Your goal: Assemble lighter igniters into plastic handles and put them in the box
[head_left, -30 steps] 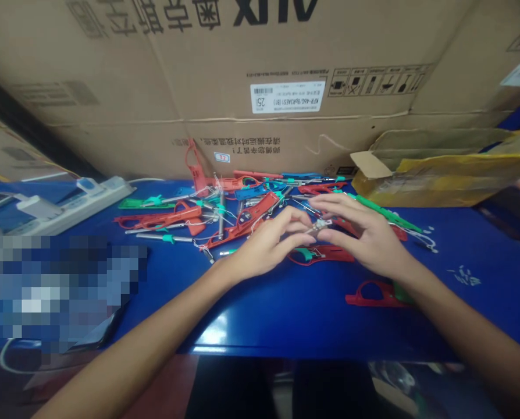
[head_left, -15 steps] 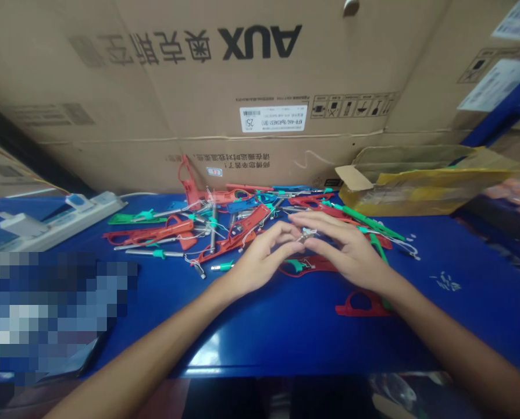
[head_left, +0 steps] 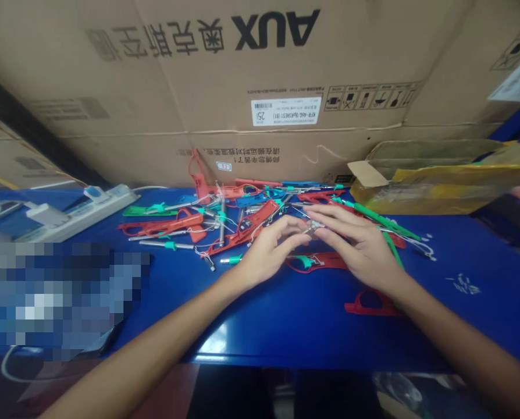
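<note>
My left hand (head_left: 271, 249) and my right hand (head_left: 359, 240) meet above the blue table. Both are closed, with fingertips pinching a small whitish and metallic part (head_left: 313, 227); its exact kind is too small and blurred to tell. Just below the fingers lies a red plastic piece (head_left: 330, 260) with a green clip and thin white wires on it. Beyond my hands spreads a pile of red, green and blue plastic pieces, metal rods and wires. Another red piece with a round opening (head_left: 369, 304) lies near my right wrist, partly hidden by it.
A large cardboard box (head_left: 155, 105) stands upright behind the pile. At the back right is an open carton (head_left: 438, 192) with yellow tape. A white power strip (head_left: 83, 218) lies on the left. Small white bits (head_left: 465, 285) are scattered on the right of the table (head_left: 260, 326).
The camera view has turned slightly left, so the surroundings appear shifted to the right. Both hands keep their pinch on the small part, of which a little more shows.
</note>
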Demonstrator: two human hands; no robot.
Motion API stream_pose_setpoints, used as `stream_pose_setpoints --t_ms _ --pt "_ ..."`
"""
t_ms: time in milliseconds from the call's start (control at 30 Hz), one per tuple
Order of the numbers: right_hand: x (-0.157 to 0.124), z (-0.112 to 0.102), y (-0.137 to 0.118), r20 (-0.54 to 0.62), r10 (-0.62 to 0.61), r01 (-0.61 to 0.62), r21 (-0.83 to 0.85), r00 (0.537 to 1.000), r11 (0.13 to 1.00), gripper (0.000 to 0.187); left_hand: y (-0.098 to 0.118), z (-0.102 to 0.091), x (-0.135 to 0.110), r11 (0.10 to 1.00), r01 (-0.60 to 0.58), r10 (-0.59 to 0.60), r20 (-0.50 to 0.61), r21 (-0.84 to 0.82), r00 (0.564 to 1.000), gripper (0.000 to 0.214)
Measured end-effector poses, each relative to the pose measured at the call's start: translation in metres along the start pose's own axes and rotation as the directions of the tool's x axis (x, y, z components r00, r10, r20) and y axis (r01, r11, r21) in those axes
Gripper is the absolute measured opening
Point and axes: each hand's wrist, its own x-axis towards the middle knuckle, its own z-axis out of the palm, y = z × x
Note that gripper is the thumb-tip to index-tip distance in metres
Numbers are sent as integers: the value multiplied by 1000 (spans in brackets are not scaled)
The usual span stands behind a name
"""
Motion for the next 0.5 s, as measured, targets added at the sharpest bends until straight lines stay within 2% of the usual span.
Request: stream_pose_setpoints --t_ms 100,200,300,400,500 --pt "-2 3 0 -19 -8 6 -83 1000 997 41 -1 0 1 999 33 -33 -30 -8 999 20" --pt "-3 2 2 -40 82 -84 -69 996 994 49 -1 -2 2 997 69 -70 -50 -21 996 23" --pt "-1 -2 6 -45 186 -185 33 981 982 40 -1 -4 3 995 101 -101 -45 -8 994 26" --pt "3 -5 8 -1 174 -173 74 985 982 28 -2 -5 3 995 99 -99 -25 23 995 30" --pt "4 -6 6 46 179 -183 115 983 976 24 -3 -3 1 996 67 -68 16 66 998 31"
